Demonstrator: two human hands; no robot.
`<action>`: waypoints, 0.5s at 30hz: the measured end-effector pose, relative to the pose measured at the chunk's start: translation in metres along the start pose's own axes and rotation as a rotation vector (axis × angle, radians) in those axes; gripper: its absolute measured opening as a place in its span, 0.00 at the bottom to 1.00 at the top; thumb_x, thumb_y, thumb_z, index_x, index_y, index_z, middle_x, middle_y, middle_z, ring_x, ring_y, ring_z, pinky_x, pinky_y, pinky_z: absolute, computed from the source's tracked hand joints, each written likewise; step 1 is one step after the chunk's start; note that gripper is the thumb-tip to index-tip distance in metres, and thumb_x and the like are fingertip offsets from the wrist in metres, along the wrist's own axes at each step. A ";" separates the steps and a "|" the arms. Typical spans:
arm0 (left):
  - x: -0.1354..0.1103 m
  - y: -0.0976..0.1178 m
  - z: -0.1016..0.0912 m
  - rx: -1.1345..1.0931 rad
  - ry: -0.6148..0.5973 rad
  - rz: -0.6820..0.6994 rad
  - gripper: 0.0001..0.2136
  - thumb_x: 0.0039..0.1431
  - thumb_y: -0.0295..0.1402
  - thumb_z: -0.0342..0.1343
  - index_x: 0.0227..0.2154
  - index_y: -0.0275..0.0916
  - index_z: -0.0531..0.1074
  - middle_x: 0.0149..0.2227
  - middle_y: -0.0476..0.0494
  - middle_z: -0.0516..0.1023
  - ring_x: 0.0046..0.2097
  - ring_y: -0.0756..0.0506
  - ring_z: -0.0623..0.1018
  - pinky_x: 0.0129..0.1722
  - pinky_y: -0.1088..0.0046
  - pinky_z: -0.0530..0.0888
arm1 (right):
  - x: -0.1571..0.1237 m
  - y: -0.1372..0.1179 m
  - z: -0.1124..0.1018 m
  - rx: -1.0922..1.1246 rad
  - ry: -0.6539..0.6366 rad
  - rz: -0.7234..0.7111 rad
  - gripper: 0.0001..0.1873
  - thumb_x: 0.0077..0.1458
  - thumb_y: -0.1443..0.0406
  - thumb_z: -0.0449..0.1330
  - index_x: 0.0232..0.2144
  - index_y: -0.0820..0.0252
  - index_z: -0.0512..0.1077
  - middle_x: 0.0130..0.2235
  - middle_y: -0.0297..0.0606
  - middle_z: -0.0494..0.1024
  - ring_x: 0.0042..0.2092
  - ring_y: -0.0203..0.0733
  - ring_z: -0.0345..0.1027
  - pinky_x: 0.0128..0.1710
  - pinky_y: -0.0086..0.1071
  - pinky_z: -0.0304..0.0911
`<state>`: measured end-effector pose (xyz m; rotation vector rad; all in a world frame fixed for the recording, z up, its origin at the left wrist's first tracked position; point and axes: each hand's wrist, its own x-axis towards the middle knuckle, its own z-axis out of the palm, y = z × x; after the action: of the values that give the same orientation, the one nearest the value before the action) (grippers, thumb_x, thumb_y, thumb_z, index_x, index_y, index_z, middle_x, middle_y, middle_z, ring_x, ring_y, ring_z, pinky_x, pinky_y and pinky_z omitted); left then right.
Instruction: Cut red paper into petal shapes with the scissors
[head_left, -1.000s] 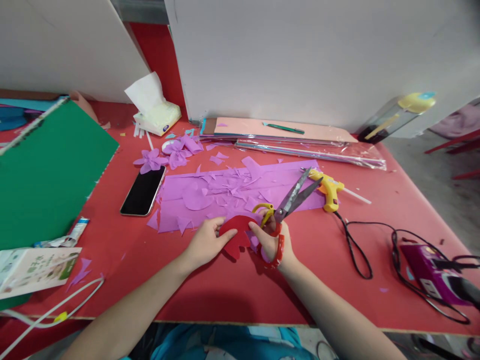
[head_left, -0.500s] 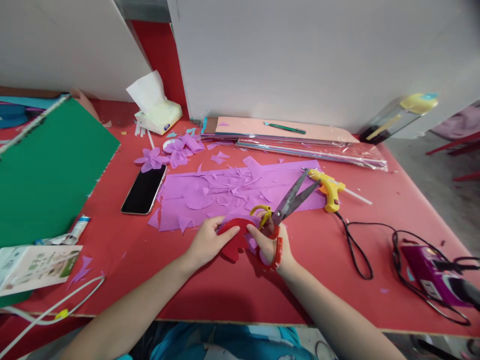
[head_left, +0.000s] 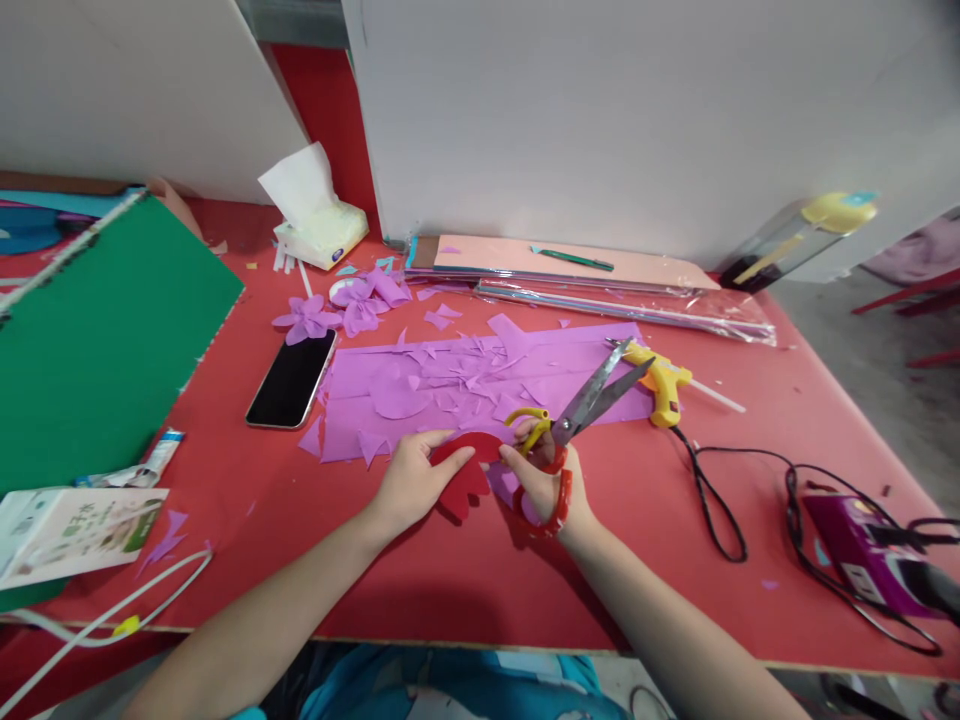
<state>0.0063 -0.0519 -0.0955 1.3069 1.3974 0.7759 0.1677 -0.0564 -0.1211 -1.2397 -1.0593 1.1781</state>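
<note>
Between my two hands is a red paper cutout [head_left: 463, 488] with a scalloped lower edge, and purple paper [head_left: 504, 482] shows behind it. My left hand [head_left: 409, 485] pinches the left side of the cutout, thumb on top. At its right side, my right hand [head_left: 553, 490] presses the papers with thumb and fingers. The same hand carries a pair of scissors [head_left: 592, 405], one handle yellow and the other red. Their blades are spread and point up and to the right, away from the paper. Purple offcuts [head_left: 465, 375] lie on a purple sheet [head_left: 349, 430] beyond my hands.
A yellow glue gun [head_left: 664, 385] lies right of the sheet, its cord running to a purple box [head_left: 847, 550]. At the left are a phone [head_left: 292, 380], purple paper flowers [head_left: 307, 320] and a green board [head_left: 97, 350]. Wrapped paper packs [head_left: 630, 300] line the back.
The red cutout has turned slightly between my fingers, and its scalloped edge shows more. Both hands keep their hold; the scissors have barely moved.
</note>
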 end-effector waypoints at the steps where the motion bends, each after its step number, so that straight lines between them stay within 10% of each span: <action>1: 0.000 0.000 -0.001 0.006 0.001 -0.001 0.13 0.52 0.37 0.56 0.35 0.33 0.76 0.37 0.38 0.81 0.39 0.41 0.79 0.40 0.66 0.74 | 0.001 -0.001 0.000 -0.008 -0.001 -0.007 0.11 0.43 0.64 0.64 0.28 0.57 0.64 0.28 0.31 0.67 0.28 0.37 0.65 0.30 0.33 0.66; 15: 0.018 0.028 -0.020 -0.219 0.059 0.009 0.08 0.48 0.34 0.61 0.29 0.35 0.77 0.28 0.43 0.81 0.28 0.44 0.79 0.29 0.71 0.74 | 0.009 -0.003 -0.006 -0.052 -0.213 -0.041 0.08 0.51 0.61 0.58 0.31 0.59 0.67 0.32 0.34 0.67 0.29 0.36 0.64 0.31 0.33 0.62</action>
<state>-0.0018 -0.0253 -0.0682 1.1291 1.3133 0.9520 0.1747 -0.0482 -0.1184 -1.1450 -1.2739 1.2777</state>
